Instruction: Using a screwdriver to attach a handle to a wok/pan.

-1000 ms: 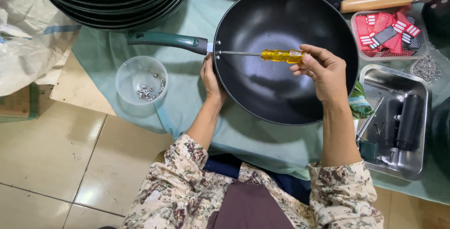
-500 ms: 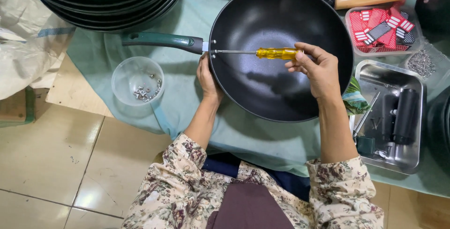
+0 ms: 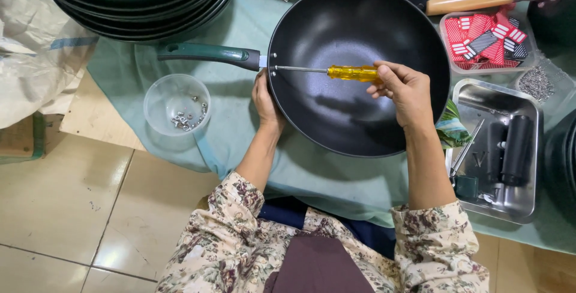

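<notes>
Person seen from above at lower centre of frame, cream floral-print blouse with dark red and green blooms, sleeves pushed above the elbows, dark maroon garment panel at lap, navy fabric beneath, bare forearms, left hand [image 3: 264, 98] and right hand [image 3: 405, 86] ungloved, no rings or watch visible

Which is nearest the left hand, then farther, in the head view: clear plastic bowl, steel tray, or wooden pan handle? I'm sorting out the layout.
From the left hand on the pan rim:
1. Clear plastic bowl, to its left.
2. Steel tray, far right.
3. Wooden pan handle, upper right.
The last two are too close to call.
</notes>
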